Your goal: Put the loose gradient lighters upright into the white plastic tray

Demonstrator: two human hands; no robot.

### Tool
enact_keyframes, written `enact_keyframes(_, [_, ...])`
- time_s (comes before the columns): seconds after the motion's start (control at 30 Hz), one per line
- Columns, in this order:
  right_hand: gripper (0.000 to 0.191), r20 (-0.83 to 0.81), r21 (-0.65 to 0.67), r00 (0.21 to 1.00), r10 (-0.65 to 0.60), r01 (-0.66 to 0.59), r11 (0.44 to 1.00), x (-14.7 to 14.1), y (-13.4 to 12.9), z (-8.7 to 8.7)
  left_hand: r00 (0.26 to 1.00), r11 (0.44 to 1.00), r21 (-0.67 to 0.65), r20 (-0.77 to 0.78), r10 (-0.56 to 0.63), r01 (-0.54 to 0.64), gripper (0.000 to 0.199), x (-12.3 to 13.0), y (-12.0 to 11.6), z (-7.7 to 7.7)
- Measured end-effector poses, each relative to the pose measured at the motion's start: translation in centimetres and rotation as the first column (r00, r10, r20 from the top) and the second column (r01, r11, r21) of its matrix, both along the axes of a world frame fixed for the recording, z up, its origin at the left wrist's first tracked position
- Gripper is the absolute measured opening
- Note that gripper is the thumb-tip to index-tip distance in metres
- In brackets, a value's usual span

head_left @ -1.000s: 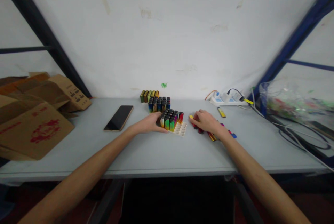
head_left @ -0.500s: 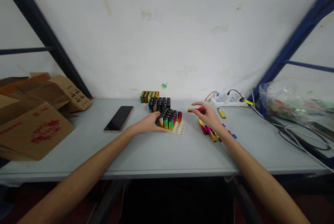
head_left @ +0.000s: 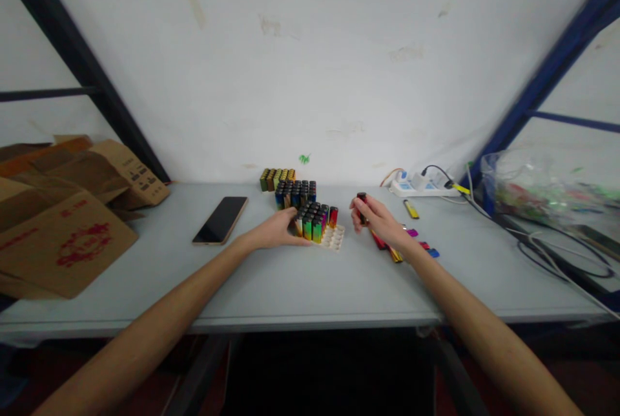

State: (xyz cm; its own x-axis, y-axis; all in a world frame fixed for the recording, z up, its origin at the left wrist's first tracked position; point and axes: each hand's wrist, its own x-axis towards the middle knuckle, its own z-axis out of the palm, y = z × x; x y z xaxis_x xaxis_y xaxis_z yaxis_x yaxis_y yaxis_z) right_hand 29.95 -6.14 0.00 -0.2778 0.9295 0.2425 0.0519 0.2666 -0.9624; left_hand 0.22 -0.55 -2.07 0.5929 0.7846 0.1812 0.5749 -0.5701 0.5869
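Observation:
My left hand (head_left: 279,228) is curled round the left end of a white tray (head_left: 335,238) with round holes, its thumb along the front edge. Several shiny lighters (head_left: 308,227) with black tops, green, purple and other colours, stand upright in the tray. A red lighter (head_left: 334,216) stands near the tray's far right corner, and the holes in front of it are bare. To the right of the tray, my right hand (head_left: 375,217) is closed on a dark-topped lighter (head_left: 362,199), held upright above the table. Its fingers hide most of the lighter's body. Loose lighters (head_left: 396,254) lie under and beside my right wrist.
Behind the tray stand blocks of dark blue lighters (head_left: 296,192) and yellow-green ones (head_left: 276,178). A phone (head_left: 220,220) lies left. Cardboard boxes (head_left: 68,235) fill the far left. A power strip (head_left: 421,190), a yellow lighter (head_left: 411,208), cables (head_left: 547,254) and a plastic bag (head_left: 527,190) are right.
My right hand has turned the lighter from lying flat to upright and closed its fingers further around it, moving slightly down. My left hand and the tray have stayed put.

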Motion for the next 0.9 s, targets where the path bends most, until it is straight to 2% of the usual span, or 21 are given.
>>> enact_keyframes(0.13, [0.051, -0.075, -0.098, 0.997, -0.01, 0.003, 0.995, -0.4, 0.1, -0.5, 1.0, 1.0, 0.006, -0.013, -0.004, 0.004, 0.075, 0.0, 0.1, 0.0])
enact_keyframes(0.27, [0.058, -0.075, -0.165, 0.993, -0.087, 0.074, 0.984, -0.9, 0.1, -0.8, 0.997, 0.999, 0.047, -0.073, 0.019, -0.016, 0.074, 0.0, 0.1, 0.0])
enact_keyframes(0.4, [0.05, -0.021, -0.165, 0.986, -0.166, 0.161, 0.973, -1.5, 0.2, -1.2, 0.99, 0.998, 0.039, -0.132, 0.045, -0.04, 0.074, 0.0, 0.0, 0.1])
enact_keyframes(0.53, [0.041, 0.069, -0.133, 0.977, -0.2, 0.208, 0.969, -1.8, 0.1, -1.5, 0.995, 1.0, 0.016, -0.092, 0.025, -0.023, 0.074, 0.0, -0.1, 0.2])
enact_keyframes(0.67, [0.044, 0.098, -0.123, 0.977, -0.19, 0.201, 0.972, -1.7, -0.1, -1.3, 0.999, 1.0, 0.003, -0.051, 0.003, -0.003, 0.075, 0.0, -0.1, 0.2])
enact_keyframes(0.8, [0.055, 0.002, -0.166, 0.987, -0.162, 0.16, 0.973, -1.5, 0.1, -1.0, 0.998, 1.0, 0.002, -0.065, 0.004, -0.004, 0.075, 0.0, -0.1, 0.3])
enact_keyframes(0.9, [0.056, -0.064, -0.111, 0.99, -0.124, 0.117, 0.987, -1.4, 0.1, -0.7, 0.997, 1.0, 0.004, -0.073, 0.002, -0.002, 0.075, 0.0, -0.2, 0.3])
